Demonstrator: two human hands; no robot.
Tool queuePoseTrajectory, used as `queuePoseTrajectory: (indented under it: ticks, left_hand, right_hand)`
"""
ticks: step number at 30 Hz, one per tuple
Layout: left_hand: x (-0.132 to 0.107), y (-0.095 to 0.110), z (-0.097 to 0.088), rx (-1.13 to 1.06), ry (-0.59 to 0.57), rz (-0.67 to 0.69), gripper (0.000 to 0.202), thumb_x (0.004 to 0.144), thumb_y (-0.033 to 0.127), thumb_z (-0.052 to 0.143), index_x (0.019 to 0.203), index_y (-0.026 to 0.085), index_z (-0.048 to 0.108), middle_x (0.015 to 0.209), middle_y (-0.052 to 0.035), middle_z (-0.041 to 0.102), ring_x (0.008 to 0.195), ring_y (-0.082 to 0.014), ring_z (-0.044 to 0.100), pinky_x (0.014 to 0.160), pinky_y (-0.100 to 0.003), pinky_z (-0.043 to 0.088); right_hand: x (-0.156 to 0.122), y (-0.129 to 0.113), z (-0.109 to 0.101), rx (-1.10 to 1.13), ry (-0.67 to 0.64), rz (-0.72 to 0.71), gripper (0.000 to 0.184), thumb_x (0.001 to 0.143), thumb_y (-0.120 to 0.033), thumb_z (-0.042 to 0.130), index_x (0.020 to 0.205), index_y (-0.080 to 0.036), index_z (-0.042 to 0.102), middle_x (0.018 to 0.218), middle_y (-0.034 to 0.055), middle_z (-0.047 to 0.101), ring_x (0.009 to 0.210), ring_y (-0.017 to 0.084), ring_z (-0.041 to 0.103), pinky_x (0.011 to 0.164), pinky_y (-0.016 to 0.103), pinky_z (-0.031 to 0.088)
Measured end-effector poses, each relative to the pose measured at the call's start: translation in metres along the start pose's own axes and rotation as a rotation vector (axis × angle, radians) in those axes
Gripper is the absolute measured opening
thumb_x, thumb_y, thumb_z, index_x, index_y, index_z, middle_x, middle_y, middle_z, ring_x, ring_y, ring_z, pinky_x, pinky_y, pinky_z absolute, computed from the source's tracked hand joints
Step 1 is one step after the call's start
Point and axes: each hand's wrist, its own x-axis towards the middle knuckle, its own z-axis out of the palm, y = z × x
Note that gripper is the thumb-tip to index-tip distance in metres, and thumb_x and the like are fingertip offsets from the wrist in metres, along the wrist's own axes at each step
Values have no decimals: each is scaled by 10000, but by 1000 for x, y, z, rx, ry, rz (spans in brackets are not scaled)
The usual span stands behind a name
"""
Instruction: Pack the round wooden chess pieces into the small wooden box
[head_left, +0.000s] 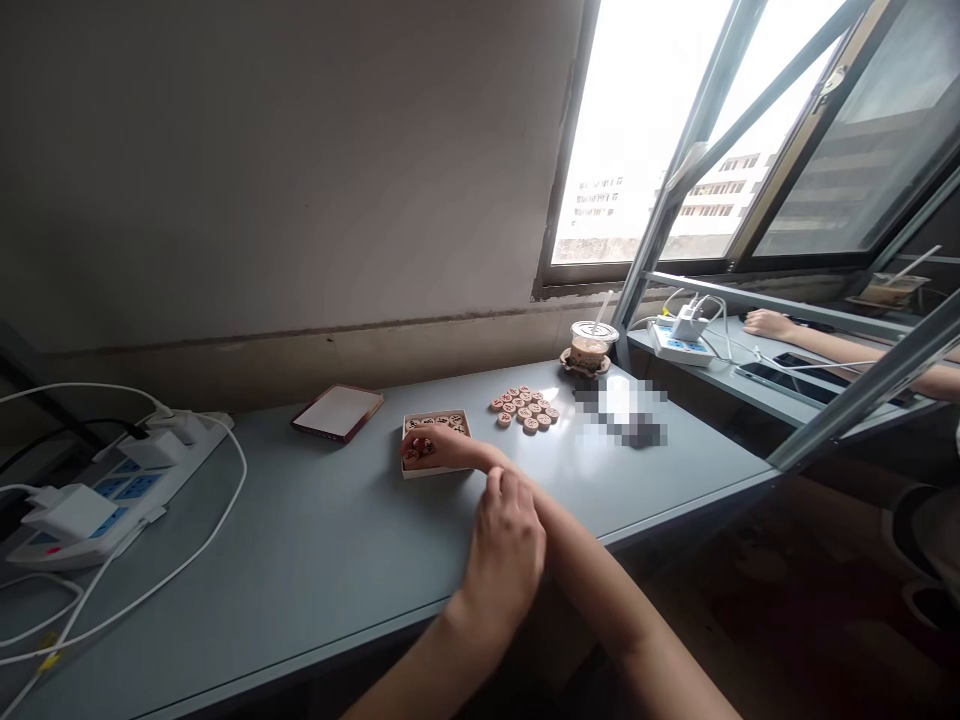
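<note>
My right hand [439, 447] reaches over a shallow open box [442, 474] that holds several round wooden Chinese chess pieces with dark characters. Its fingers are bent down at the box's left side, closed on a Chinese chess piece [411, 456]; the fingertips are partly hidden. Nearer to me, my left hand [506, 535] is closed, with curled fingers, in front of my right forearm; anything inside it is hidden. Right of the box, a cluster of Chinese chess pieces with red characters [529, 407] lies on the grey table [322, 540]. The box lid [339, 412] lies to the left, its pale inside up.
At the left stands a power strip [127, 490] with white plugs and trailing cables. A lidded drink cup [590, 345] with a straw is at the back right, near a blurred patch. Beyond the metal frame [645, 240], another person's arm [832, 347] rests by a second power strip [679, 340].
</note>
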Motion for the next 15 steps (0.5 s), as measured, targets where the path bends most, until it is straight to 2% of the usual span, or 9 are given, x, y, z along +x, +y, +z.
queuePoseTrajectory:
  ticks: [2, 4, 7, 8, 10, 12, 15]
  left_hand:
    - [-27, 17, 9, -17, 100, 45, 523, 768, 40, 446, 1290, 16, 450, 1289, -196, 501, 1229, -311, 458, 992, -419, 486]
    - [-58, 40, 17, -111, 96, 64, 557, 759, 46, 461, 1315, 59, 442, 1361, -189, 449, 1283, -314, 418, 981, -390, 497]
    - [-84, 60, 21, -300, 58, 167, 495, 763, 0, 431, 1223, 157, 524, 1262, -126, 545, 1212, -237, 503, 946, -309, 514]
    - [-84, 59, 21, -351, 30, 187, 490, 761, -7, 418, 1204, 168, 532, 1236, -118, 564, 1189, -224, 522, 950, -306, 512]
    - [-72, 48, 18, -401, -33, 171, 512, 756, 6, 401, 1238, 149, 502, 1272, -140, 542, 1222, -247, 498, 999, -364, 487]
    - [-53, 31, 16, -350, -63, 51, 596, 749, -28, 343, 1322, 117, 422, 1377, -173, 450, 1326, -275, 391, 1070, -451, 418]
    - [-41, 17, 15, -330, -66, 1, 661, 739, -56, 302, 1379, 102, 351, 1443, -175, 373, 1369, -271, 326, 1100, -486, 374]
  right_hand:
    - [0, -1, -1, 3, -2, 16, 197, 782, -270, 667, 964, -195, 661, 923, 12, 636, 809, 127, 579, 727, 220, 450]
    - [-1, -3, -2, 5, -17, 39, 200, 777, -247, 670, 969, -190, 660, 923, 12, 632, 807, 128, 578, 712, 218, 447]
    - [-2, -5, -4, -2, -38, 71, 202, 783, -219, 659, 983, -196, 655, 919, 10, 623, 802, 126, 572, 696, 214, 439]
    - [-2, -6, -4, 0, -41, 75, 198, 785, -217, 656, 983, -198, 654, 914, 9, 620, 799, 124, 568, 694, 213, 437]
    - [-2, -5, -3, 30, -43, 73, 190, 791, -223, 654, 980, -195, 650, 897, 6, 615, 785, 118, 560, 689, 209, 435]
    - [-2, -3, -2, 65, -42, 62, 191, 795, -231, 657, 981, -189, 646, 888, 4, 611, 776, 111, 555, 688, 203, 434]
    - [-1, -1, -1, 60, -35, 44, 193, 790, -224, 667, 978, -187, 649, 886, 1, 611, 778, 107, 555, 697, 200, 428]
